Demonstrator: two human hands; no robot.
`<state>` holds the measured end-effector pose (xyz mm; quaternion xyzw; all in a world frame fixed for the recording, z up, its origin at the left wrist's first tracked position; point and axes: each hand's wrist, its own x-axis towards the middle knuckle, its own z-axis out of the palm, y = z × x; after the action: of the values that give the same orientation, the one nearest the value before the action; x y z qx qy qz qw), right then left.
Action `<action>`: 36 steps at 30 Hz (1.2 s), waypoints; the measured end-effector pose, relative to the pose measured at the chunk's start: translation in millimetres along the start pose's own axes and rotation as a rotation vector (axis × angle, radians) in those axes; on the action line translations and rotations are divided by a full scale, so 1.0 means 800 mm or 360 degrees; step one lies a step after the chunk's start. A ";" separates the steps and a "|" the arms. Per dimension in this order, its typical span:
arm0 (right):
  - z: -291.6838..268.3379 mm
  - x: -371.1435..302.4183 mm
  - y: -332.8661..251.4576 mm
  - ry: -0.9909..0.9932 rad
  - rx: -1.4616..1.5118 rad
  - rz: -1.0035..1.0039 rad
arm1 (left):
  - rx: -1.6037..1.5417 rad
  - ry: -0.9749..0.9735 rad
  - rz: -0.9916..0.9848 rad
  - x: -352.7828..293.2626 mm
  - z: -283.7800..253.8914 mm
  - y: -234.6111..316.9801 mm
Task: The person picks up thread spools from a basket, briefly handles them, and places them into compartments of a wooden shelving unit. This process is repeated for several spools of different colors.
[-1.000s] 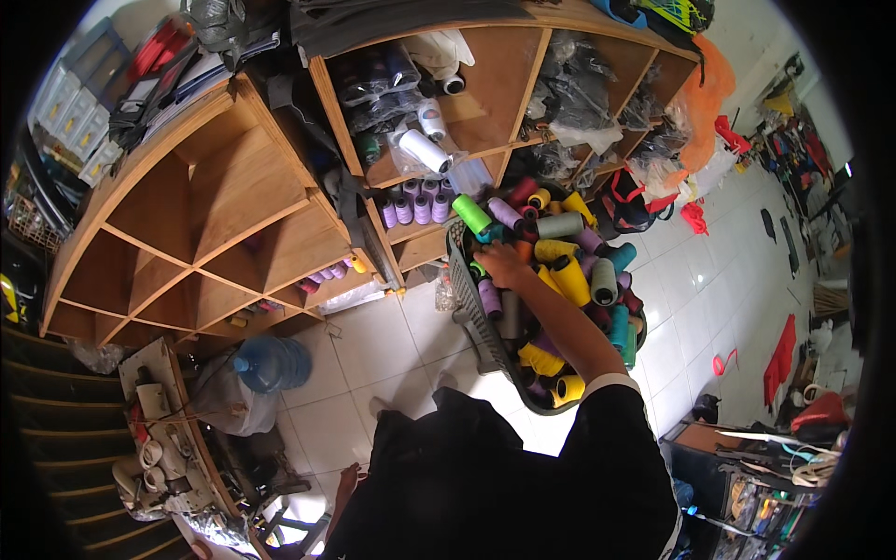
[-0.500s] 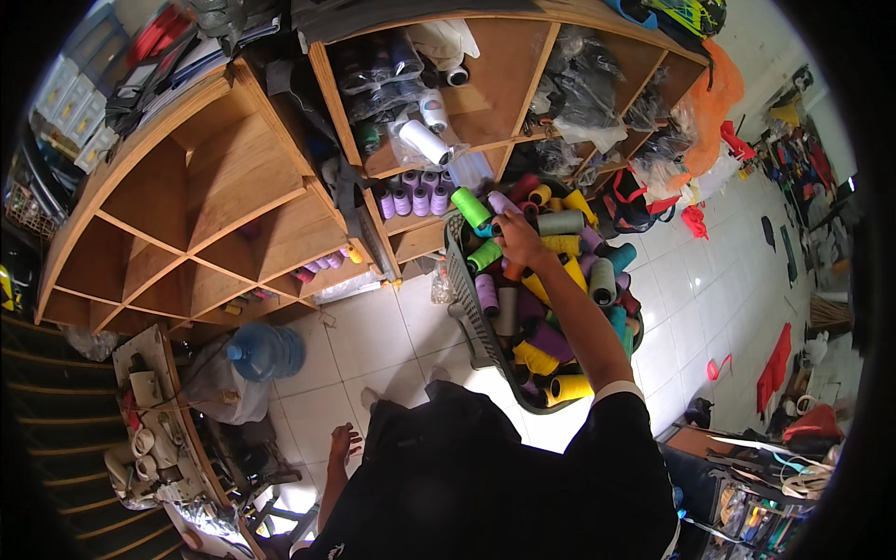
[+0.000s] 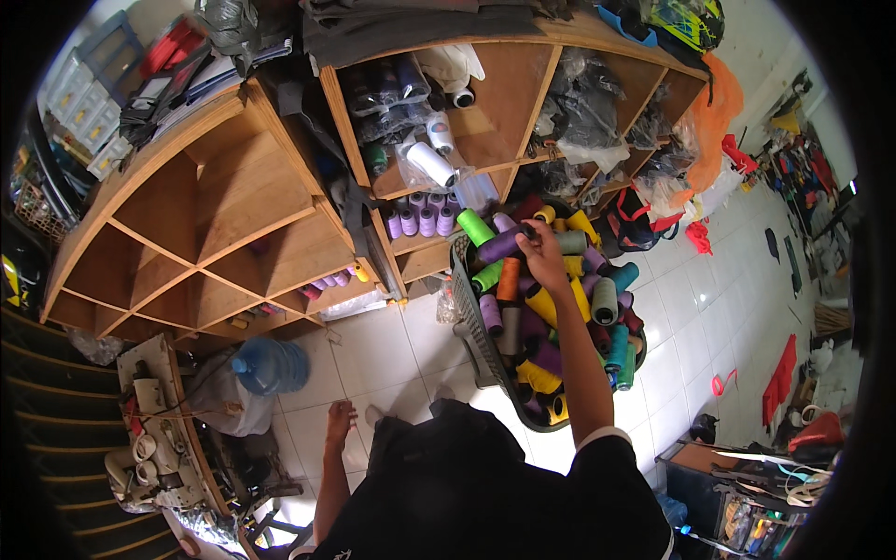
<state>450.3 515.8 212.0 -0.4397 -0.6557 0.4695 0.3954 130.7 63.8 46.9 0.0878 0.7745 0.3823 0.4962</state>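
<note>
A dark purple thread spool is in the fingers of my right hand, gripped at one end and lying nearly sideways over the pile. Under it stands a dark plastic basket, heaped with thread spools in yellow, green, teal, grey and lilac. A bright green spool and an orange spool lie close to the held one. Over the tiled floor, left of my body, hangs my left hand, its fingers apart and loosely bent with nothing in them.
Wooden shelving stands ahead; lilac spools line one low compartment, and white spools lie above. A large blue water bottle sits on the floor at left, near a sewing machine. Red cloth lies at right.
My right hand now has the dark purple spool lifted on top of the pile, where the orange spool shows more fully. My left hand has risen slightly.
</note>
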 end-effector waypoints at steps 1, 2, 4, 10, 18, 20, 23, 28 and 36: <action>-0.002 -0.013 -0.025 -0.0012 0.0195 0.0136 | -0.0006 -0.0006 0.0170 -0.001 0.010 0.033; -0.001 -0.025 -0.048 -0.0064 0.0398 0.0132 | -0.0012 -0.0014 0.0340 -0.004 0.021 0.071; 0.004 -0.053 -0.093 -0.0171 0.0807 0.0127 | 0.0005 -0.0132 0.0530 -0.029 0.044 0.167; 0.030 -0.125 -0.207 -0.0603 0.1013 -0.0004 | -0.0404 -0.1219 0.1121 -0.170 0.112 0.367; 0.063 -0.158 -0.244 -0.0294 0.0887 -0.0067 | -0.0611 -0.1204 0.1067 -0.220 0.133 0.379; 0.077 -0.170 -0.225 -0.0057 0.0632 -0.0238 | -0.0743 -0.1024 0.1152 -0.226 0.137 0.378; 0.094 -0.189 -0.250 0.0038 0.0298 -0.0557 | -0.0756 -0.0749 0.1364 -0.226 0.138 0.374; 0.113 -0.198 -0.292 0.0046 0.0152 -0.0771 | -0.0557 -0.0420 0.1562 -0.241 0.133 0.375; 0.134 -0.197 -0.285 0.0094 0.0053 -0.0891 | -0.0248 -0.0062 0.1715 -0.245 0.123 0.373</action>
<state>351.0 298.2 388.4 -0.2485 -0.7320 0.3399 0.5357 236.5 219.4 365.9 0.4425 0.5798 0.6370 0.2493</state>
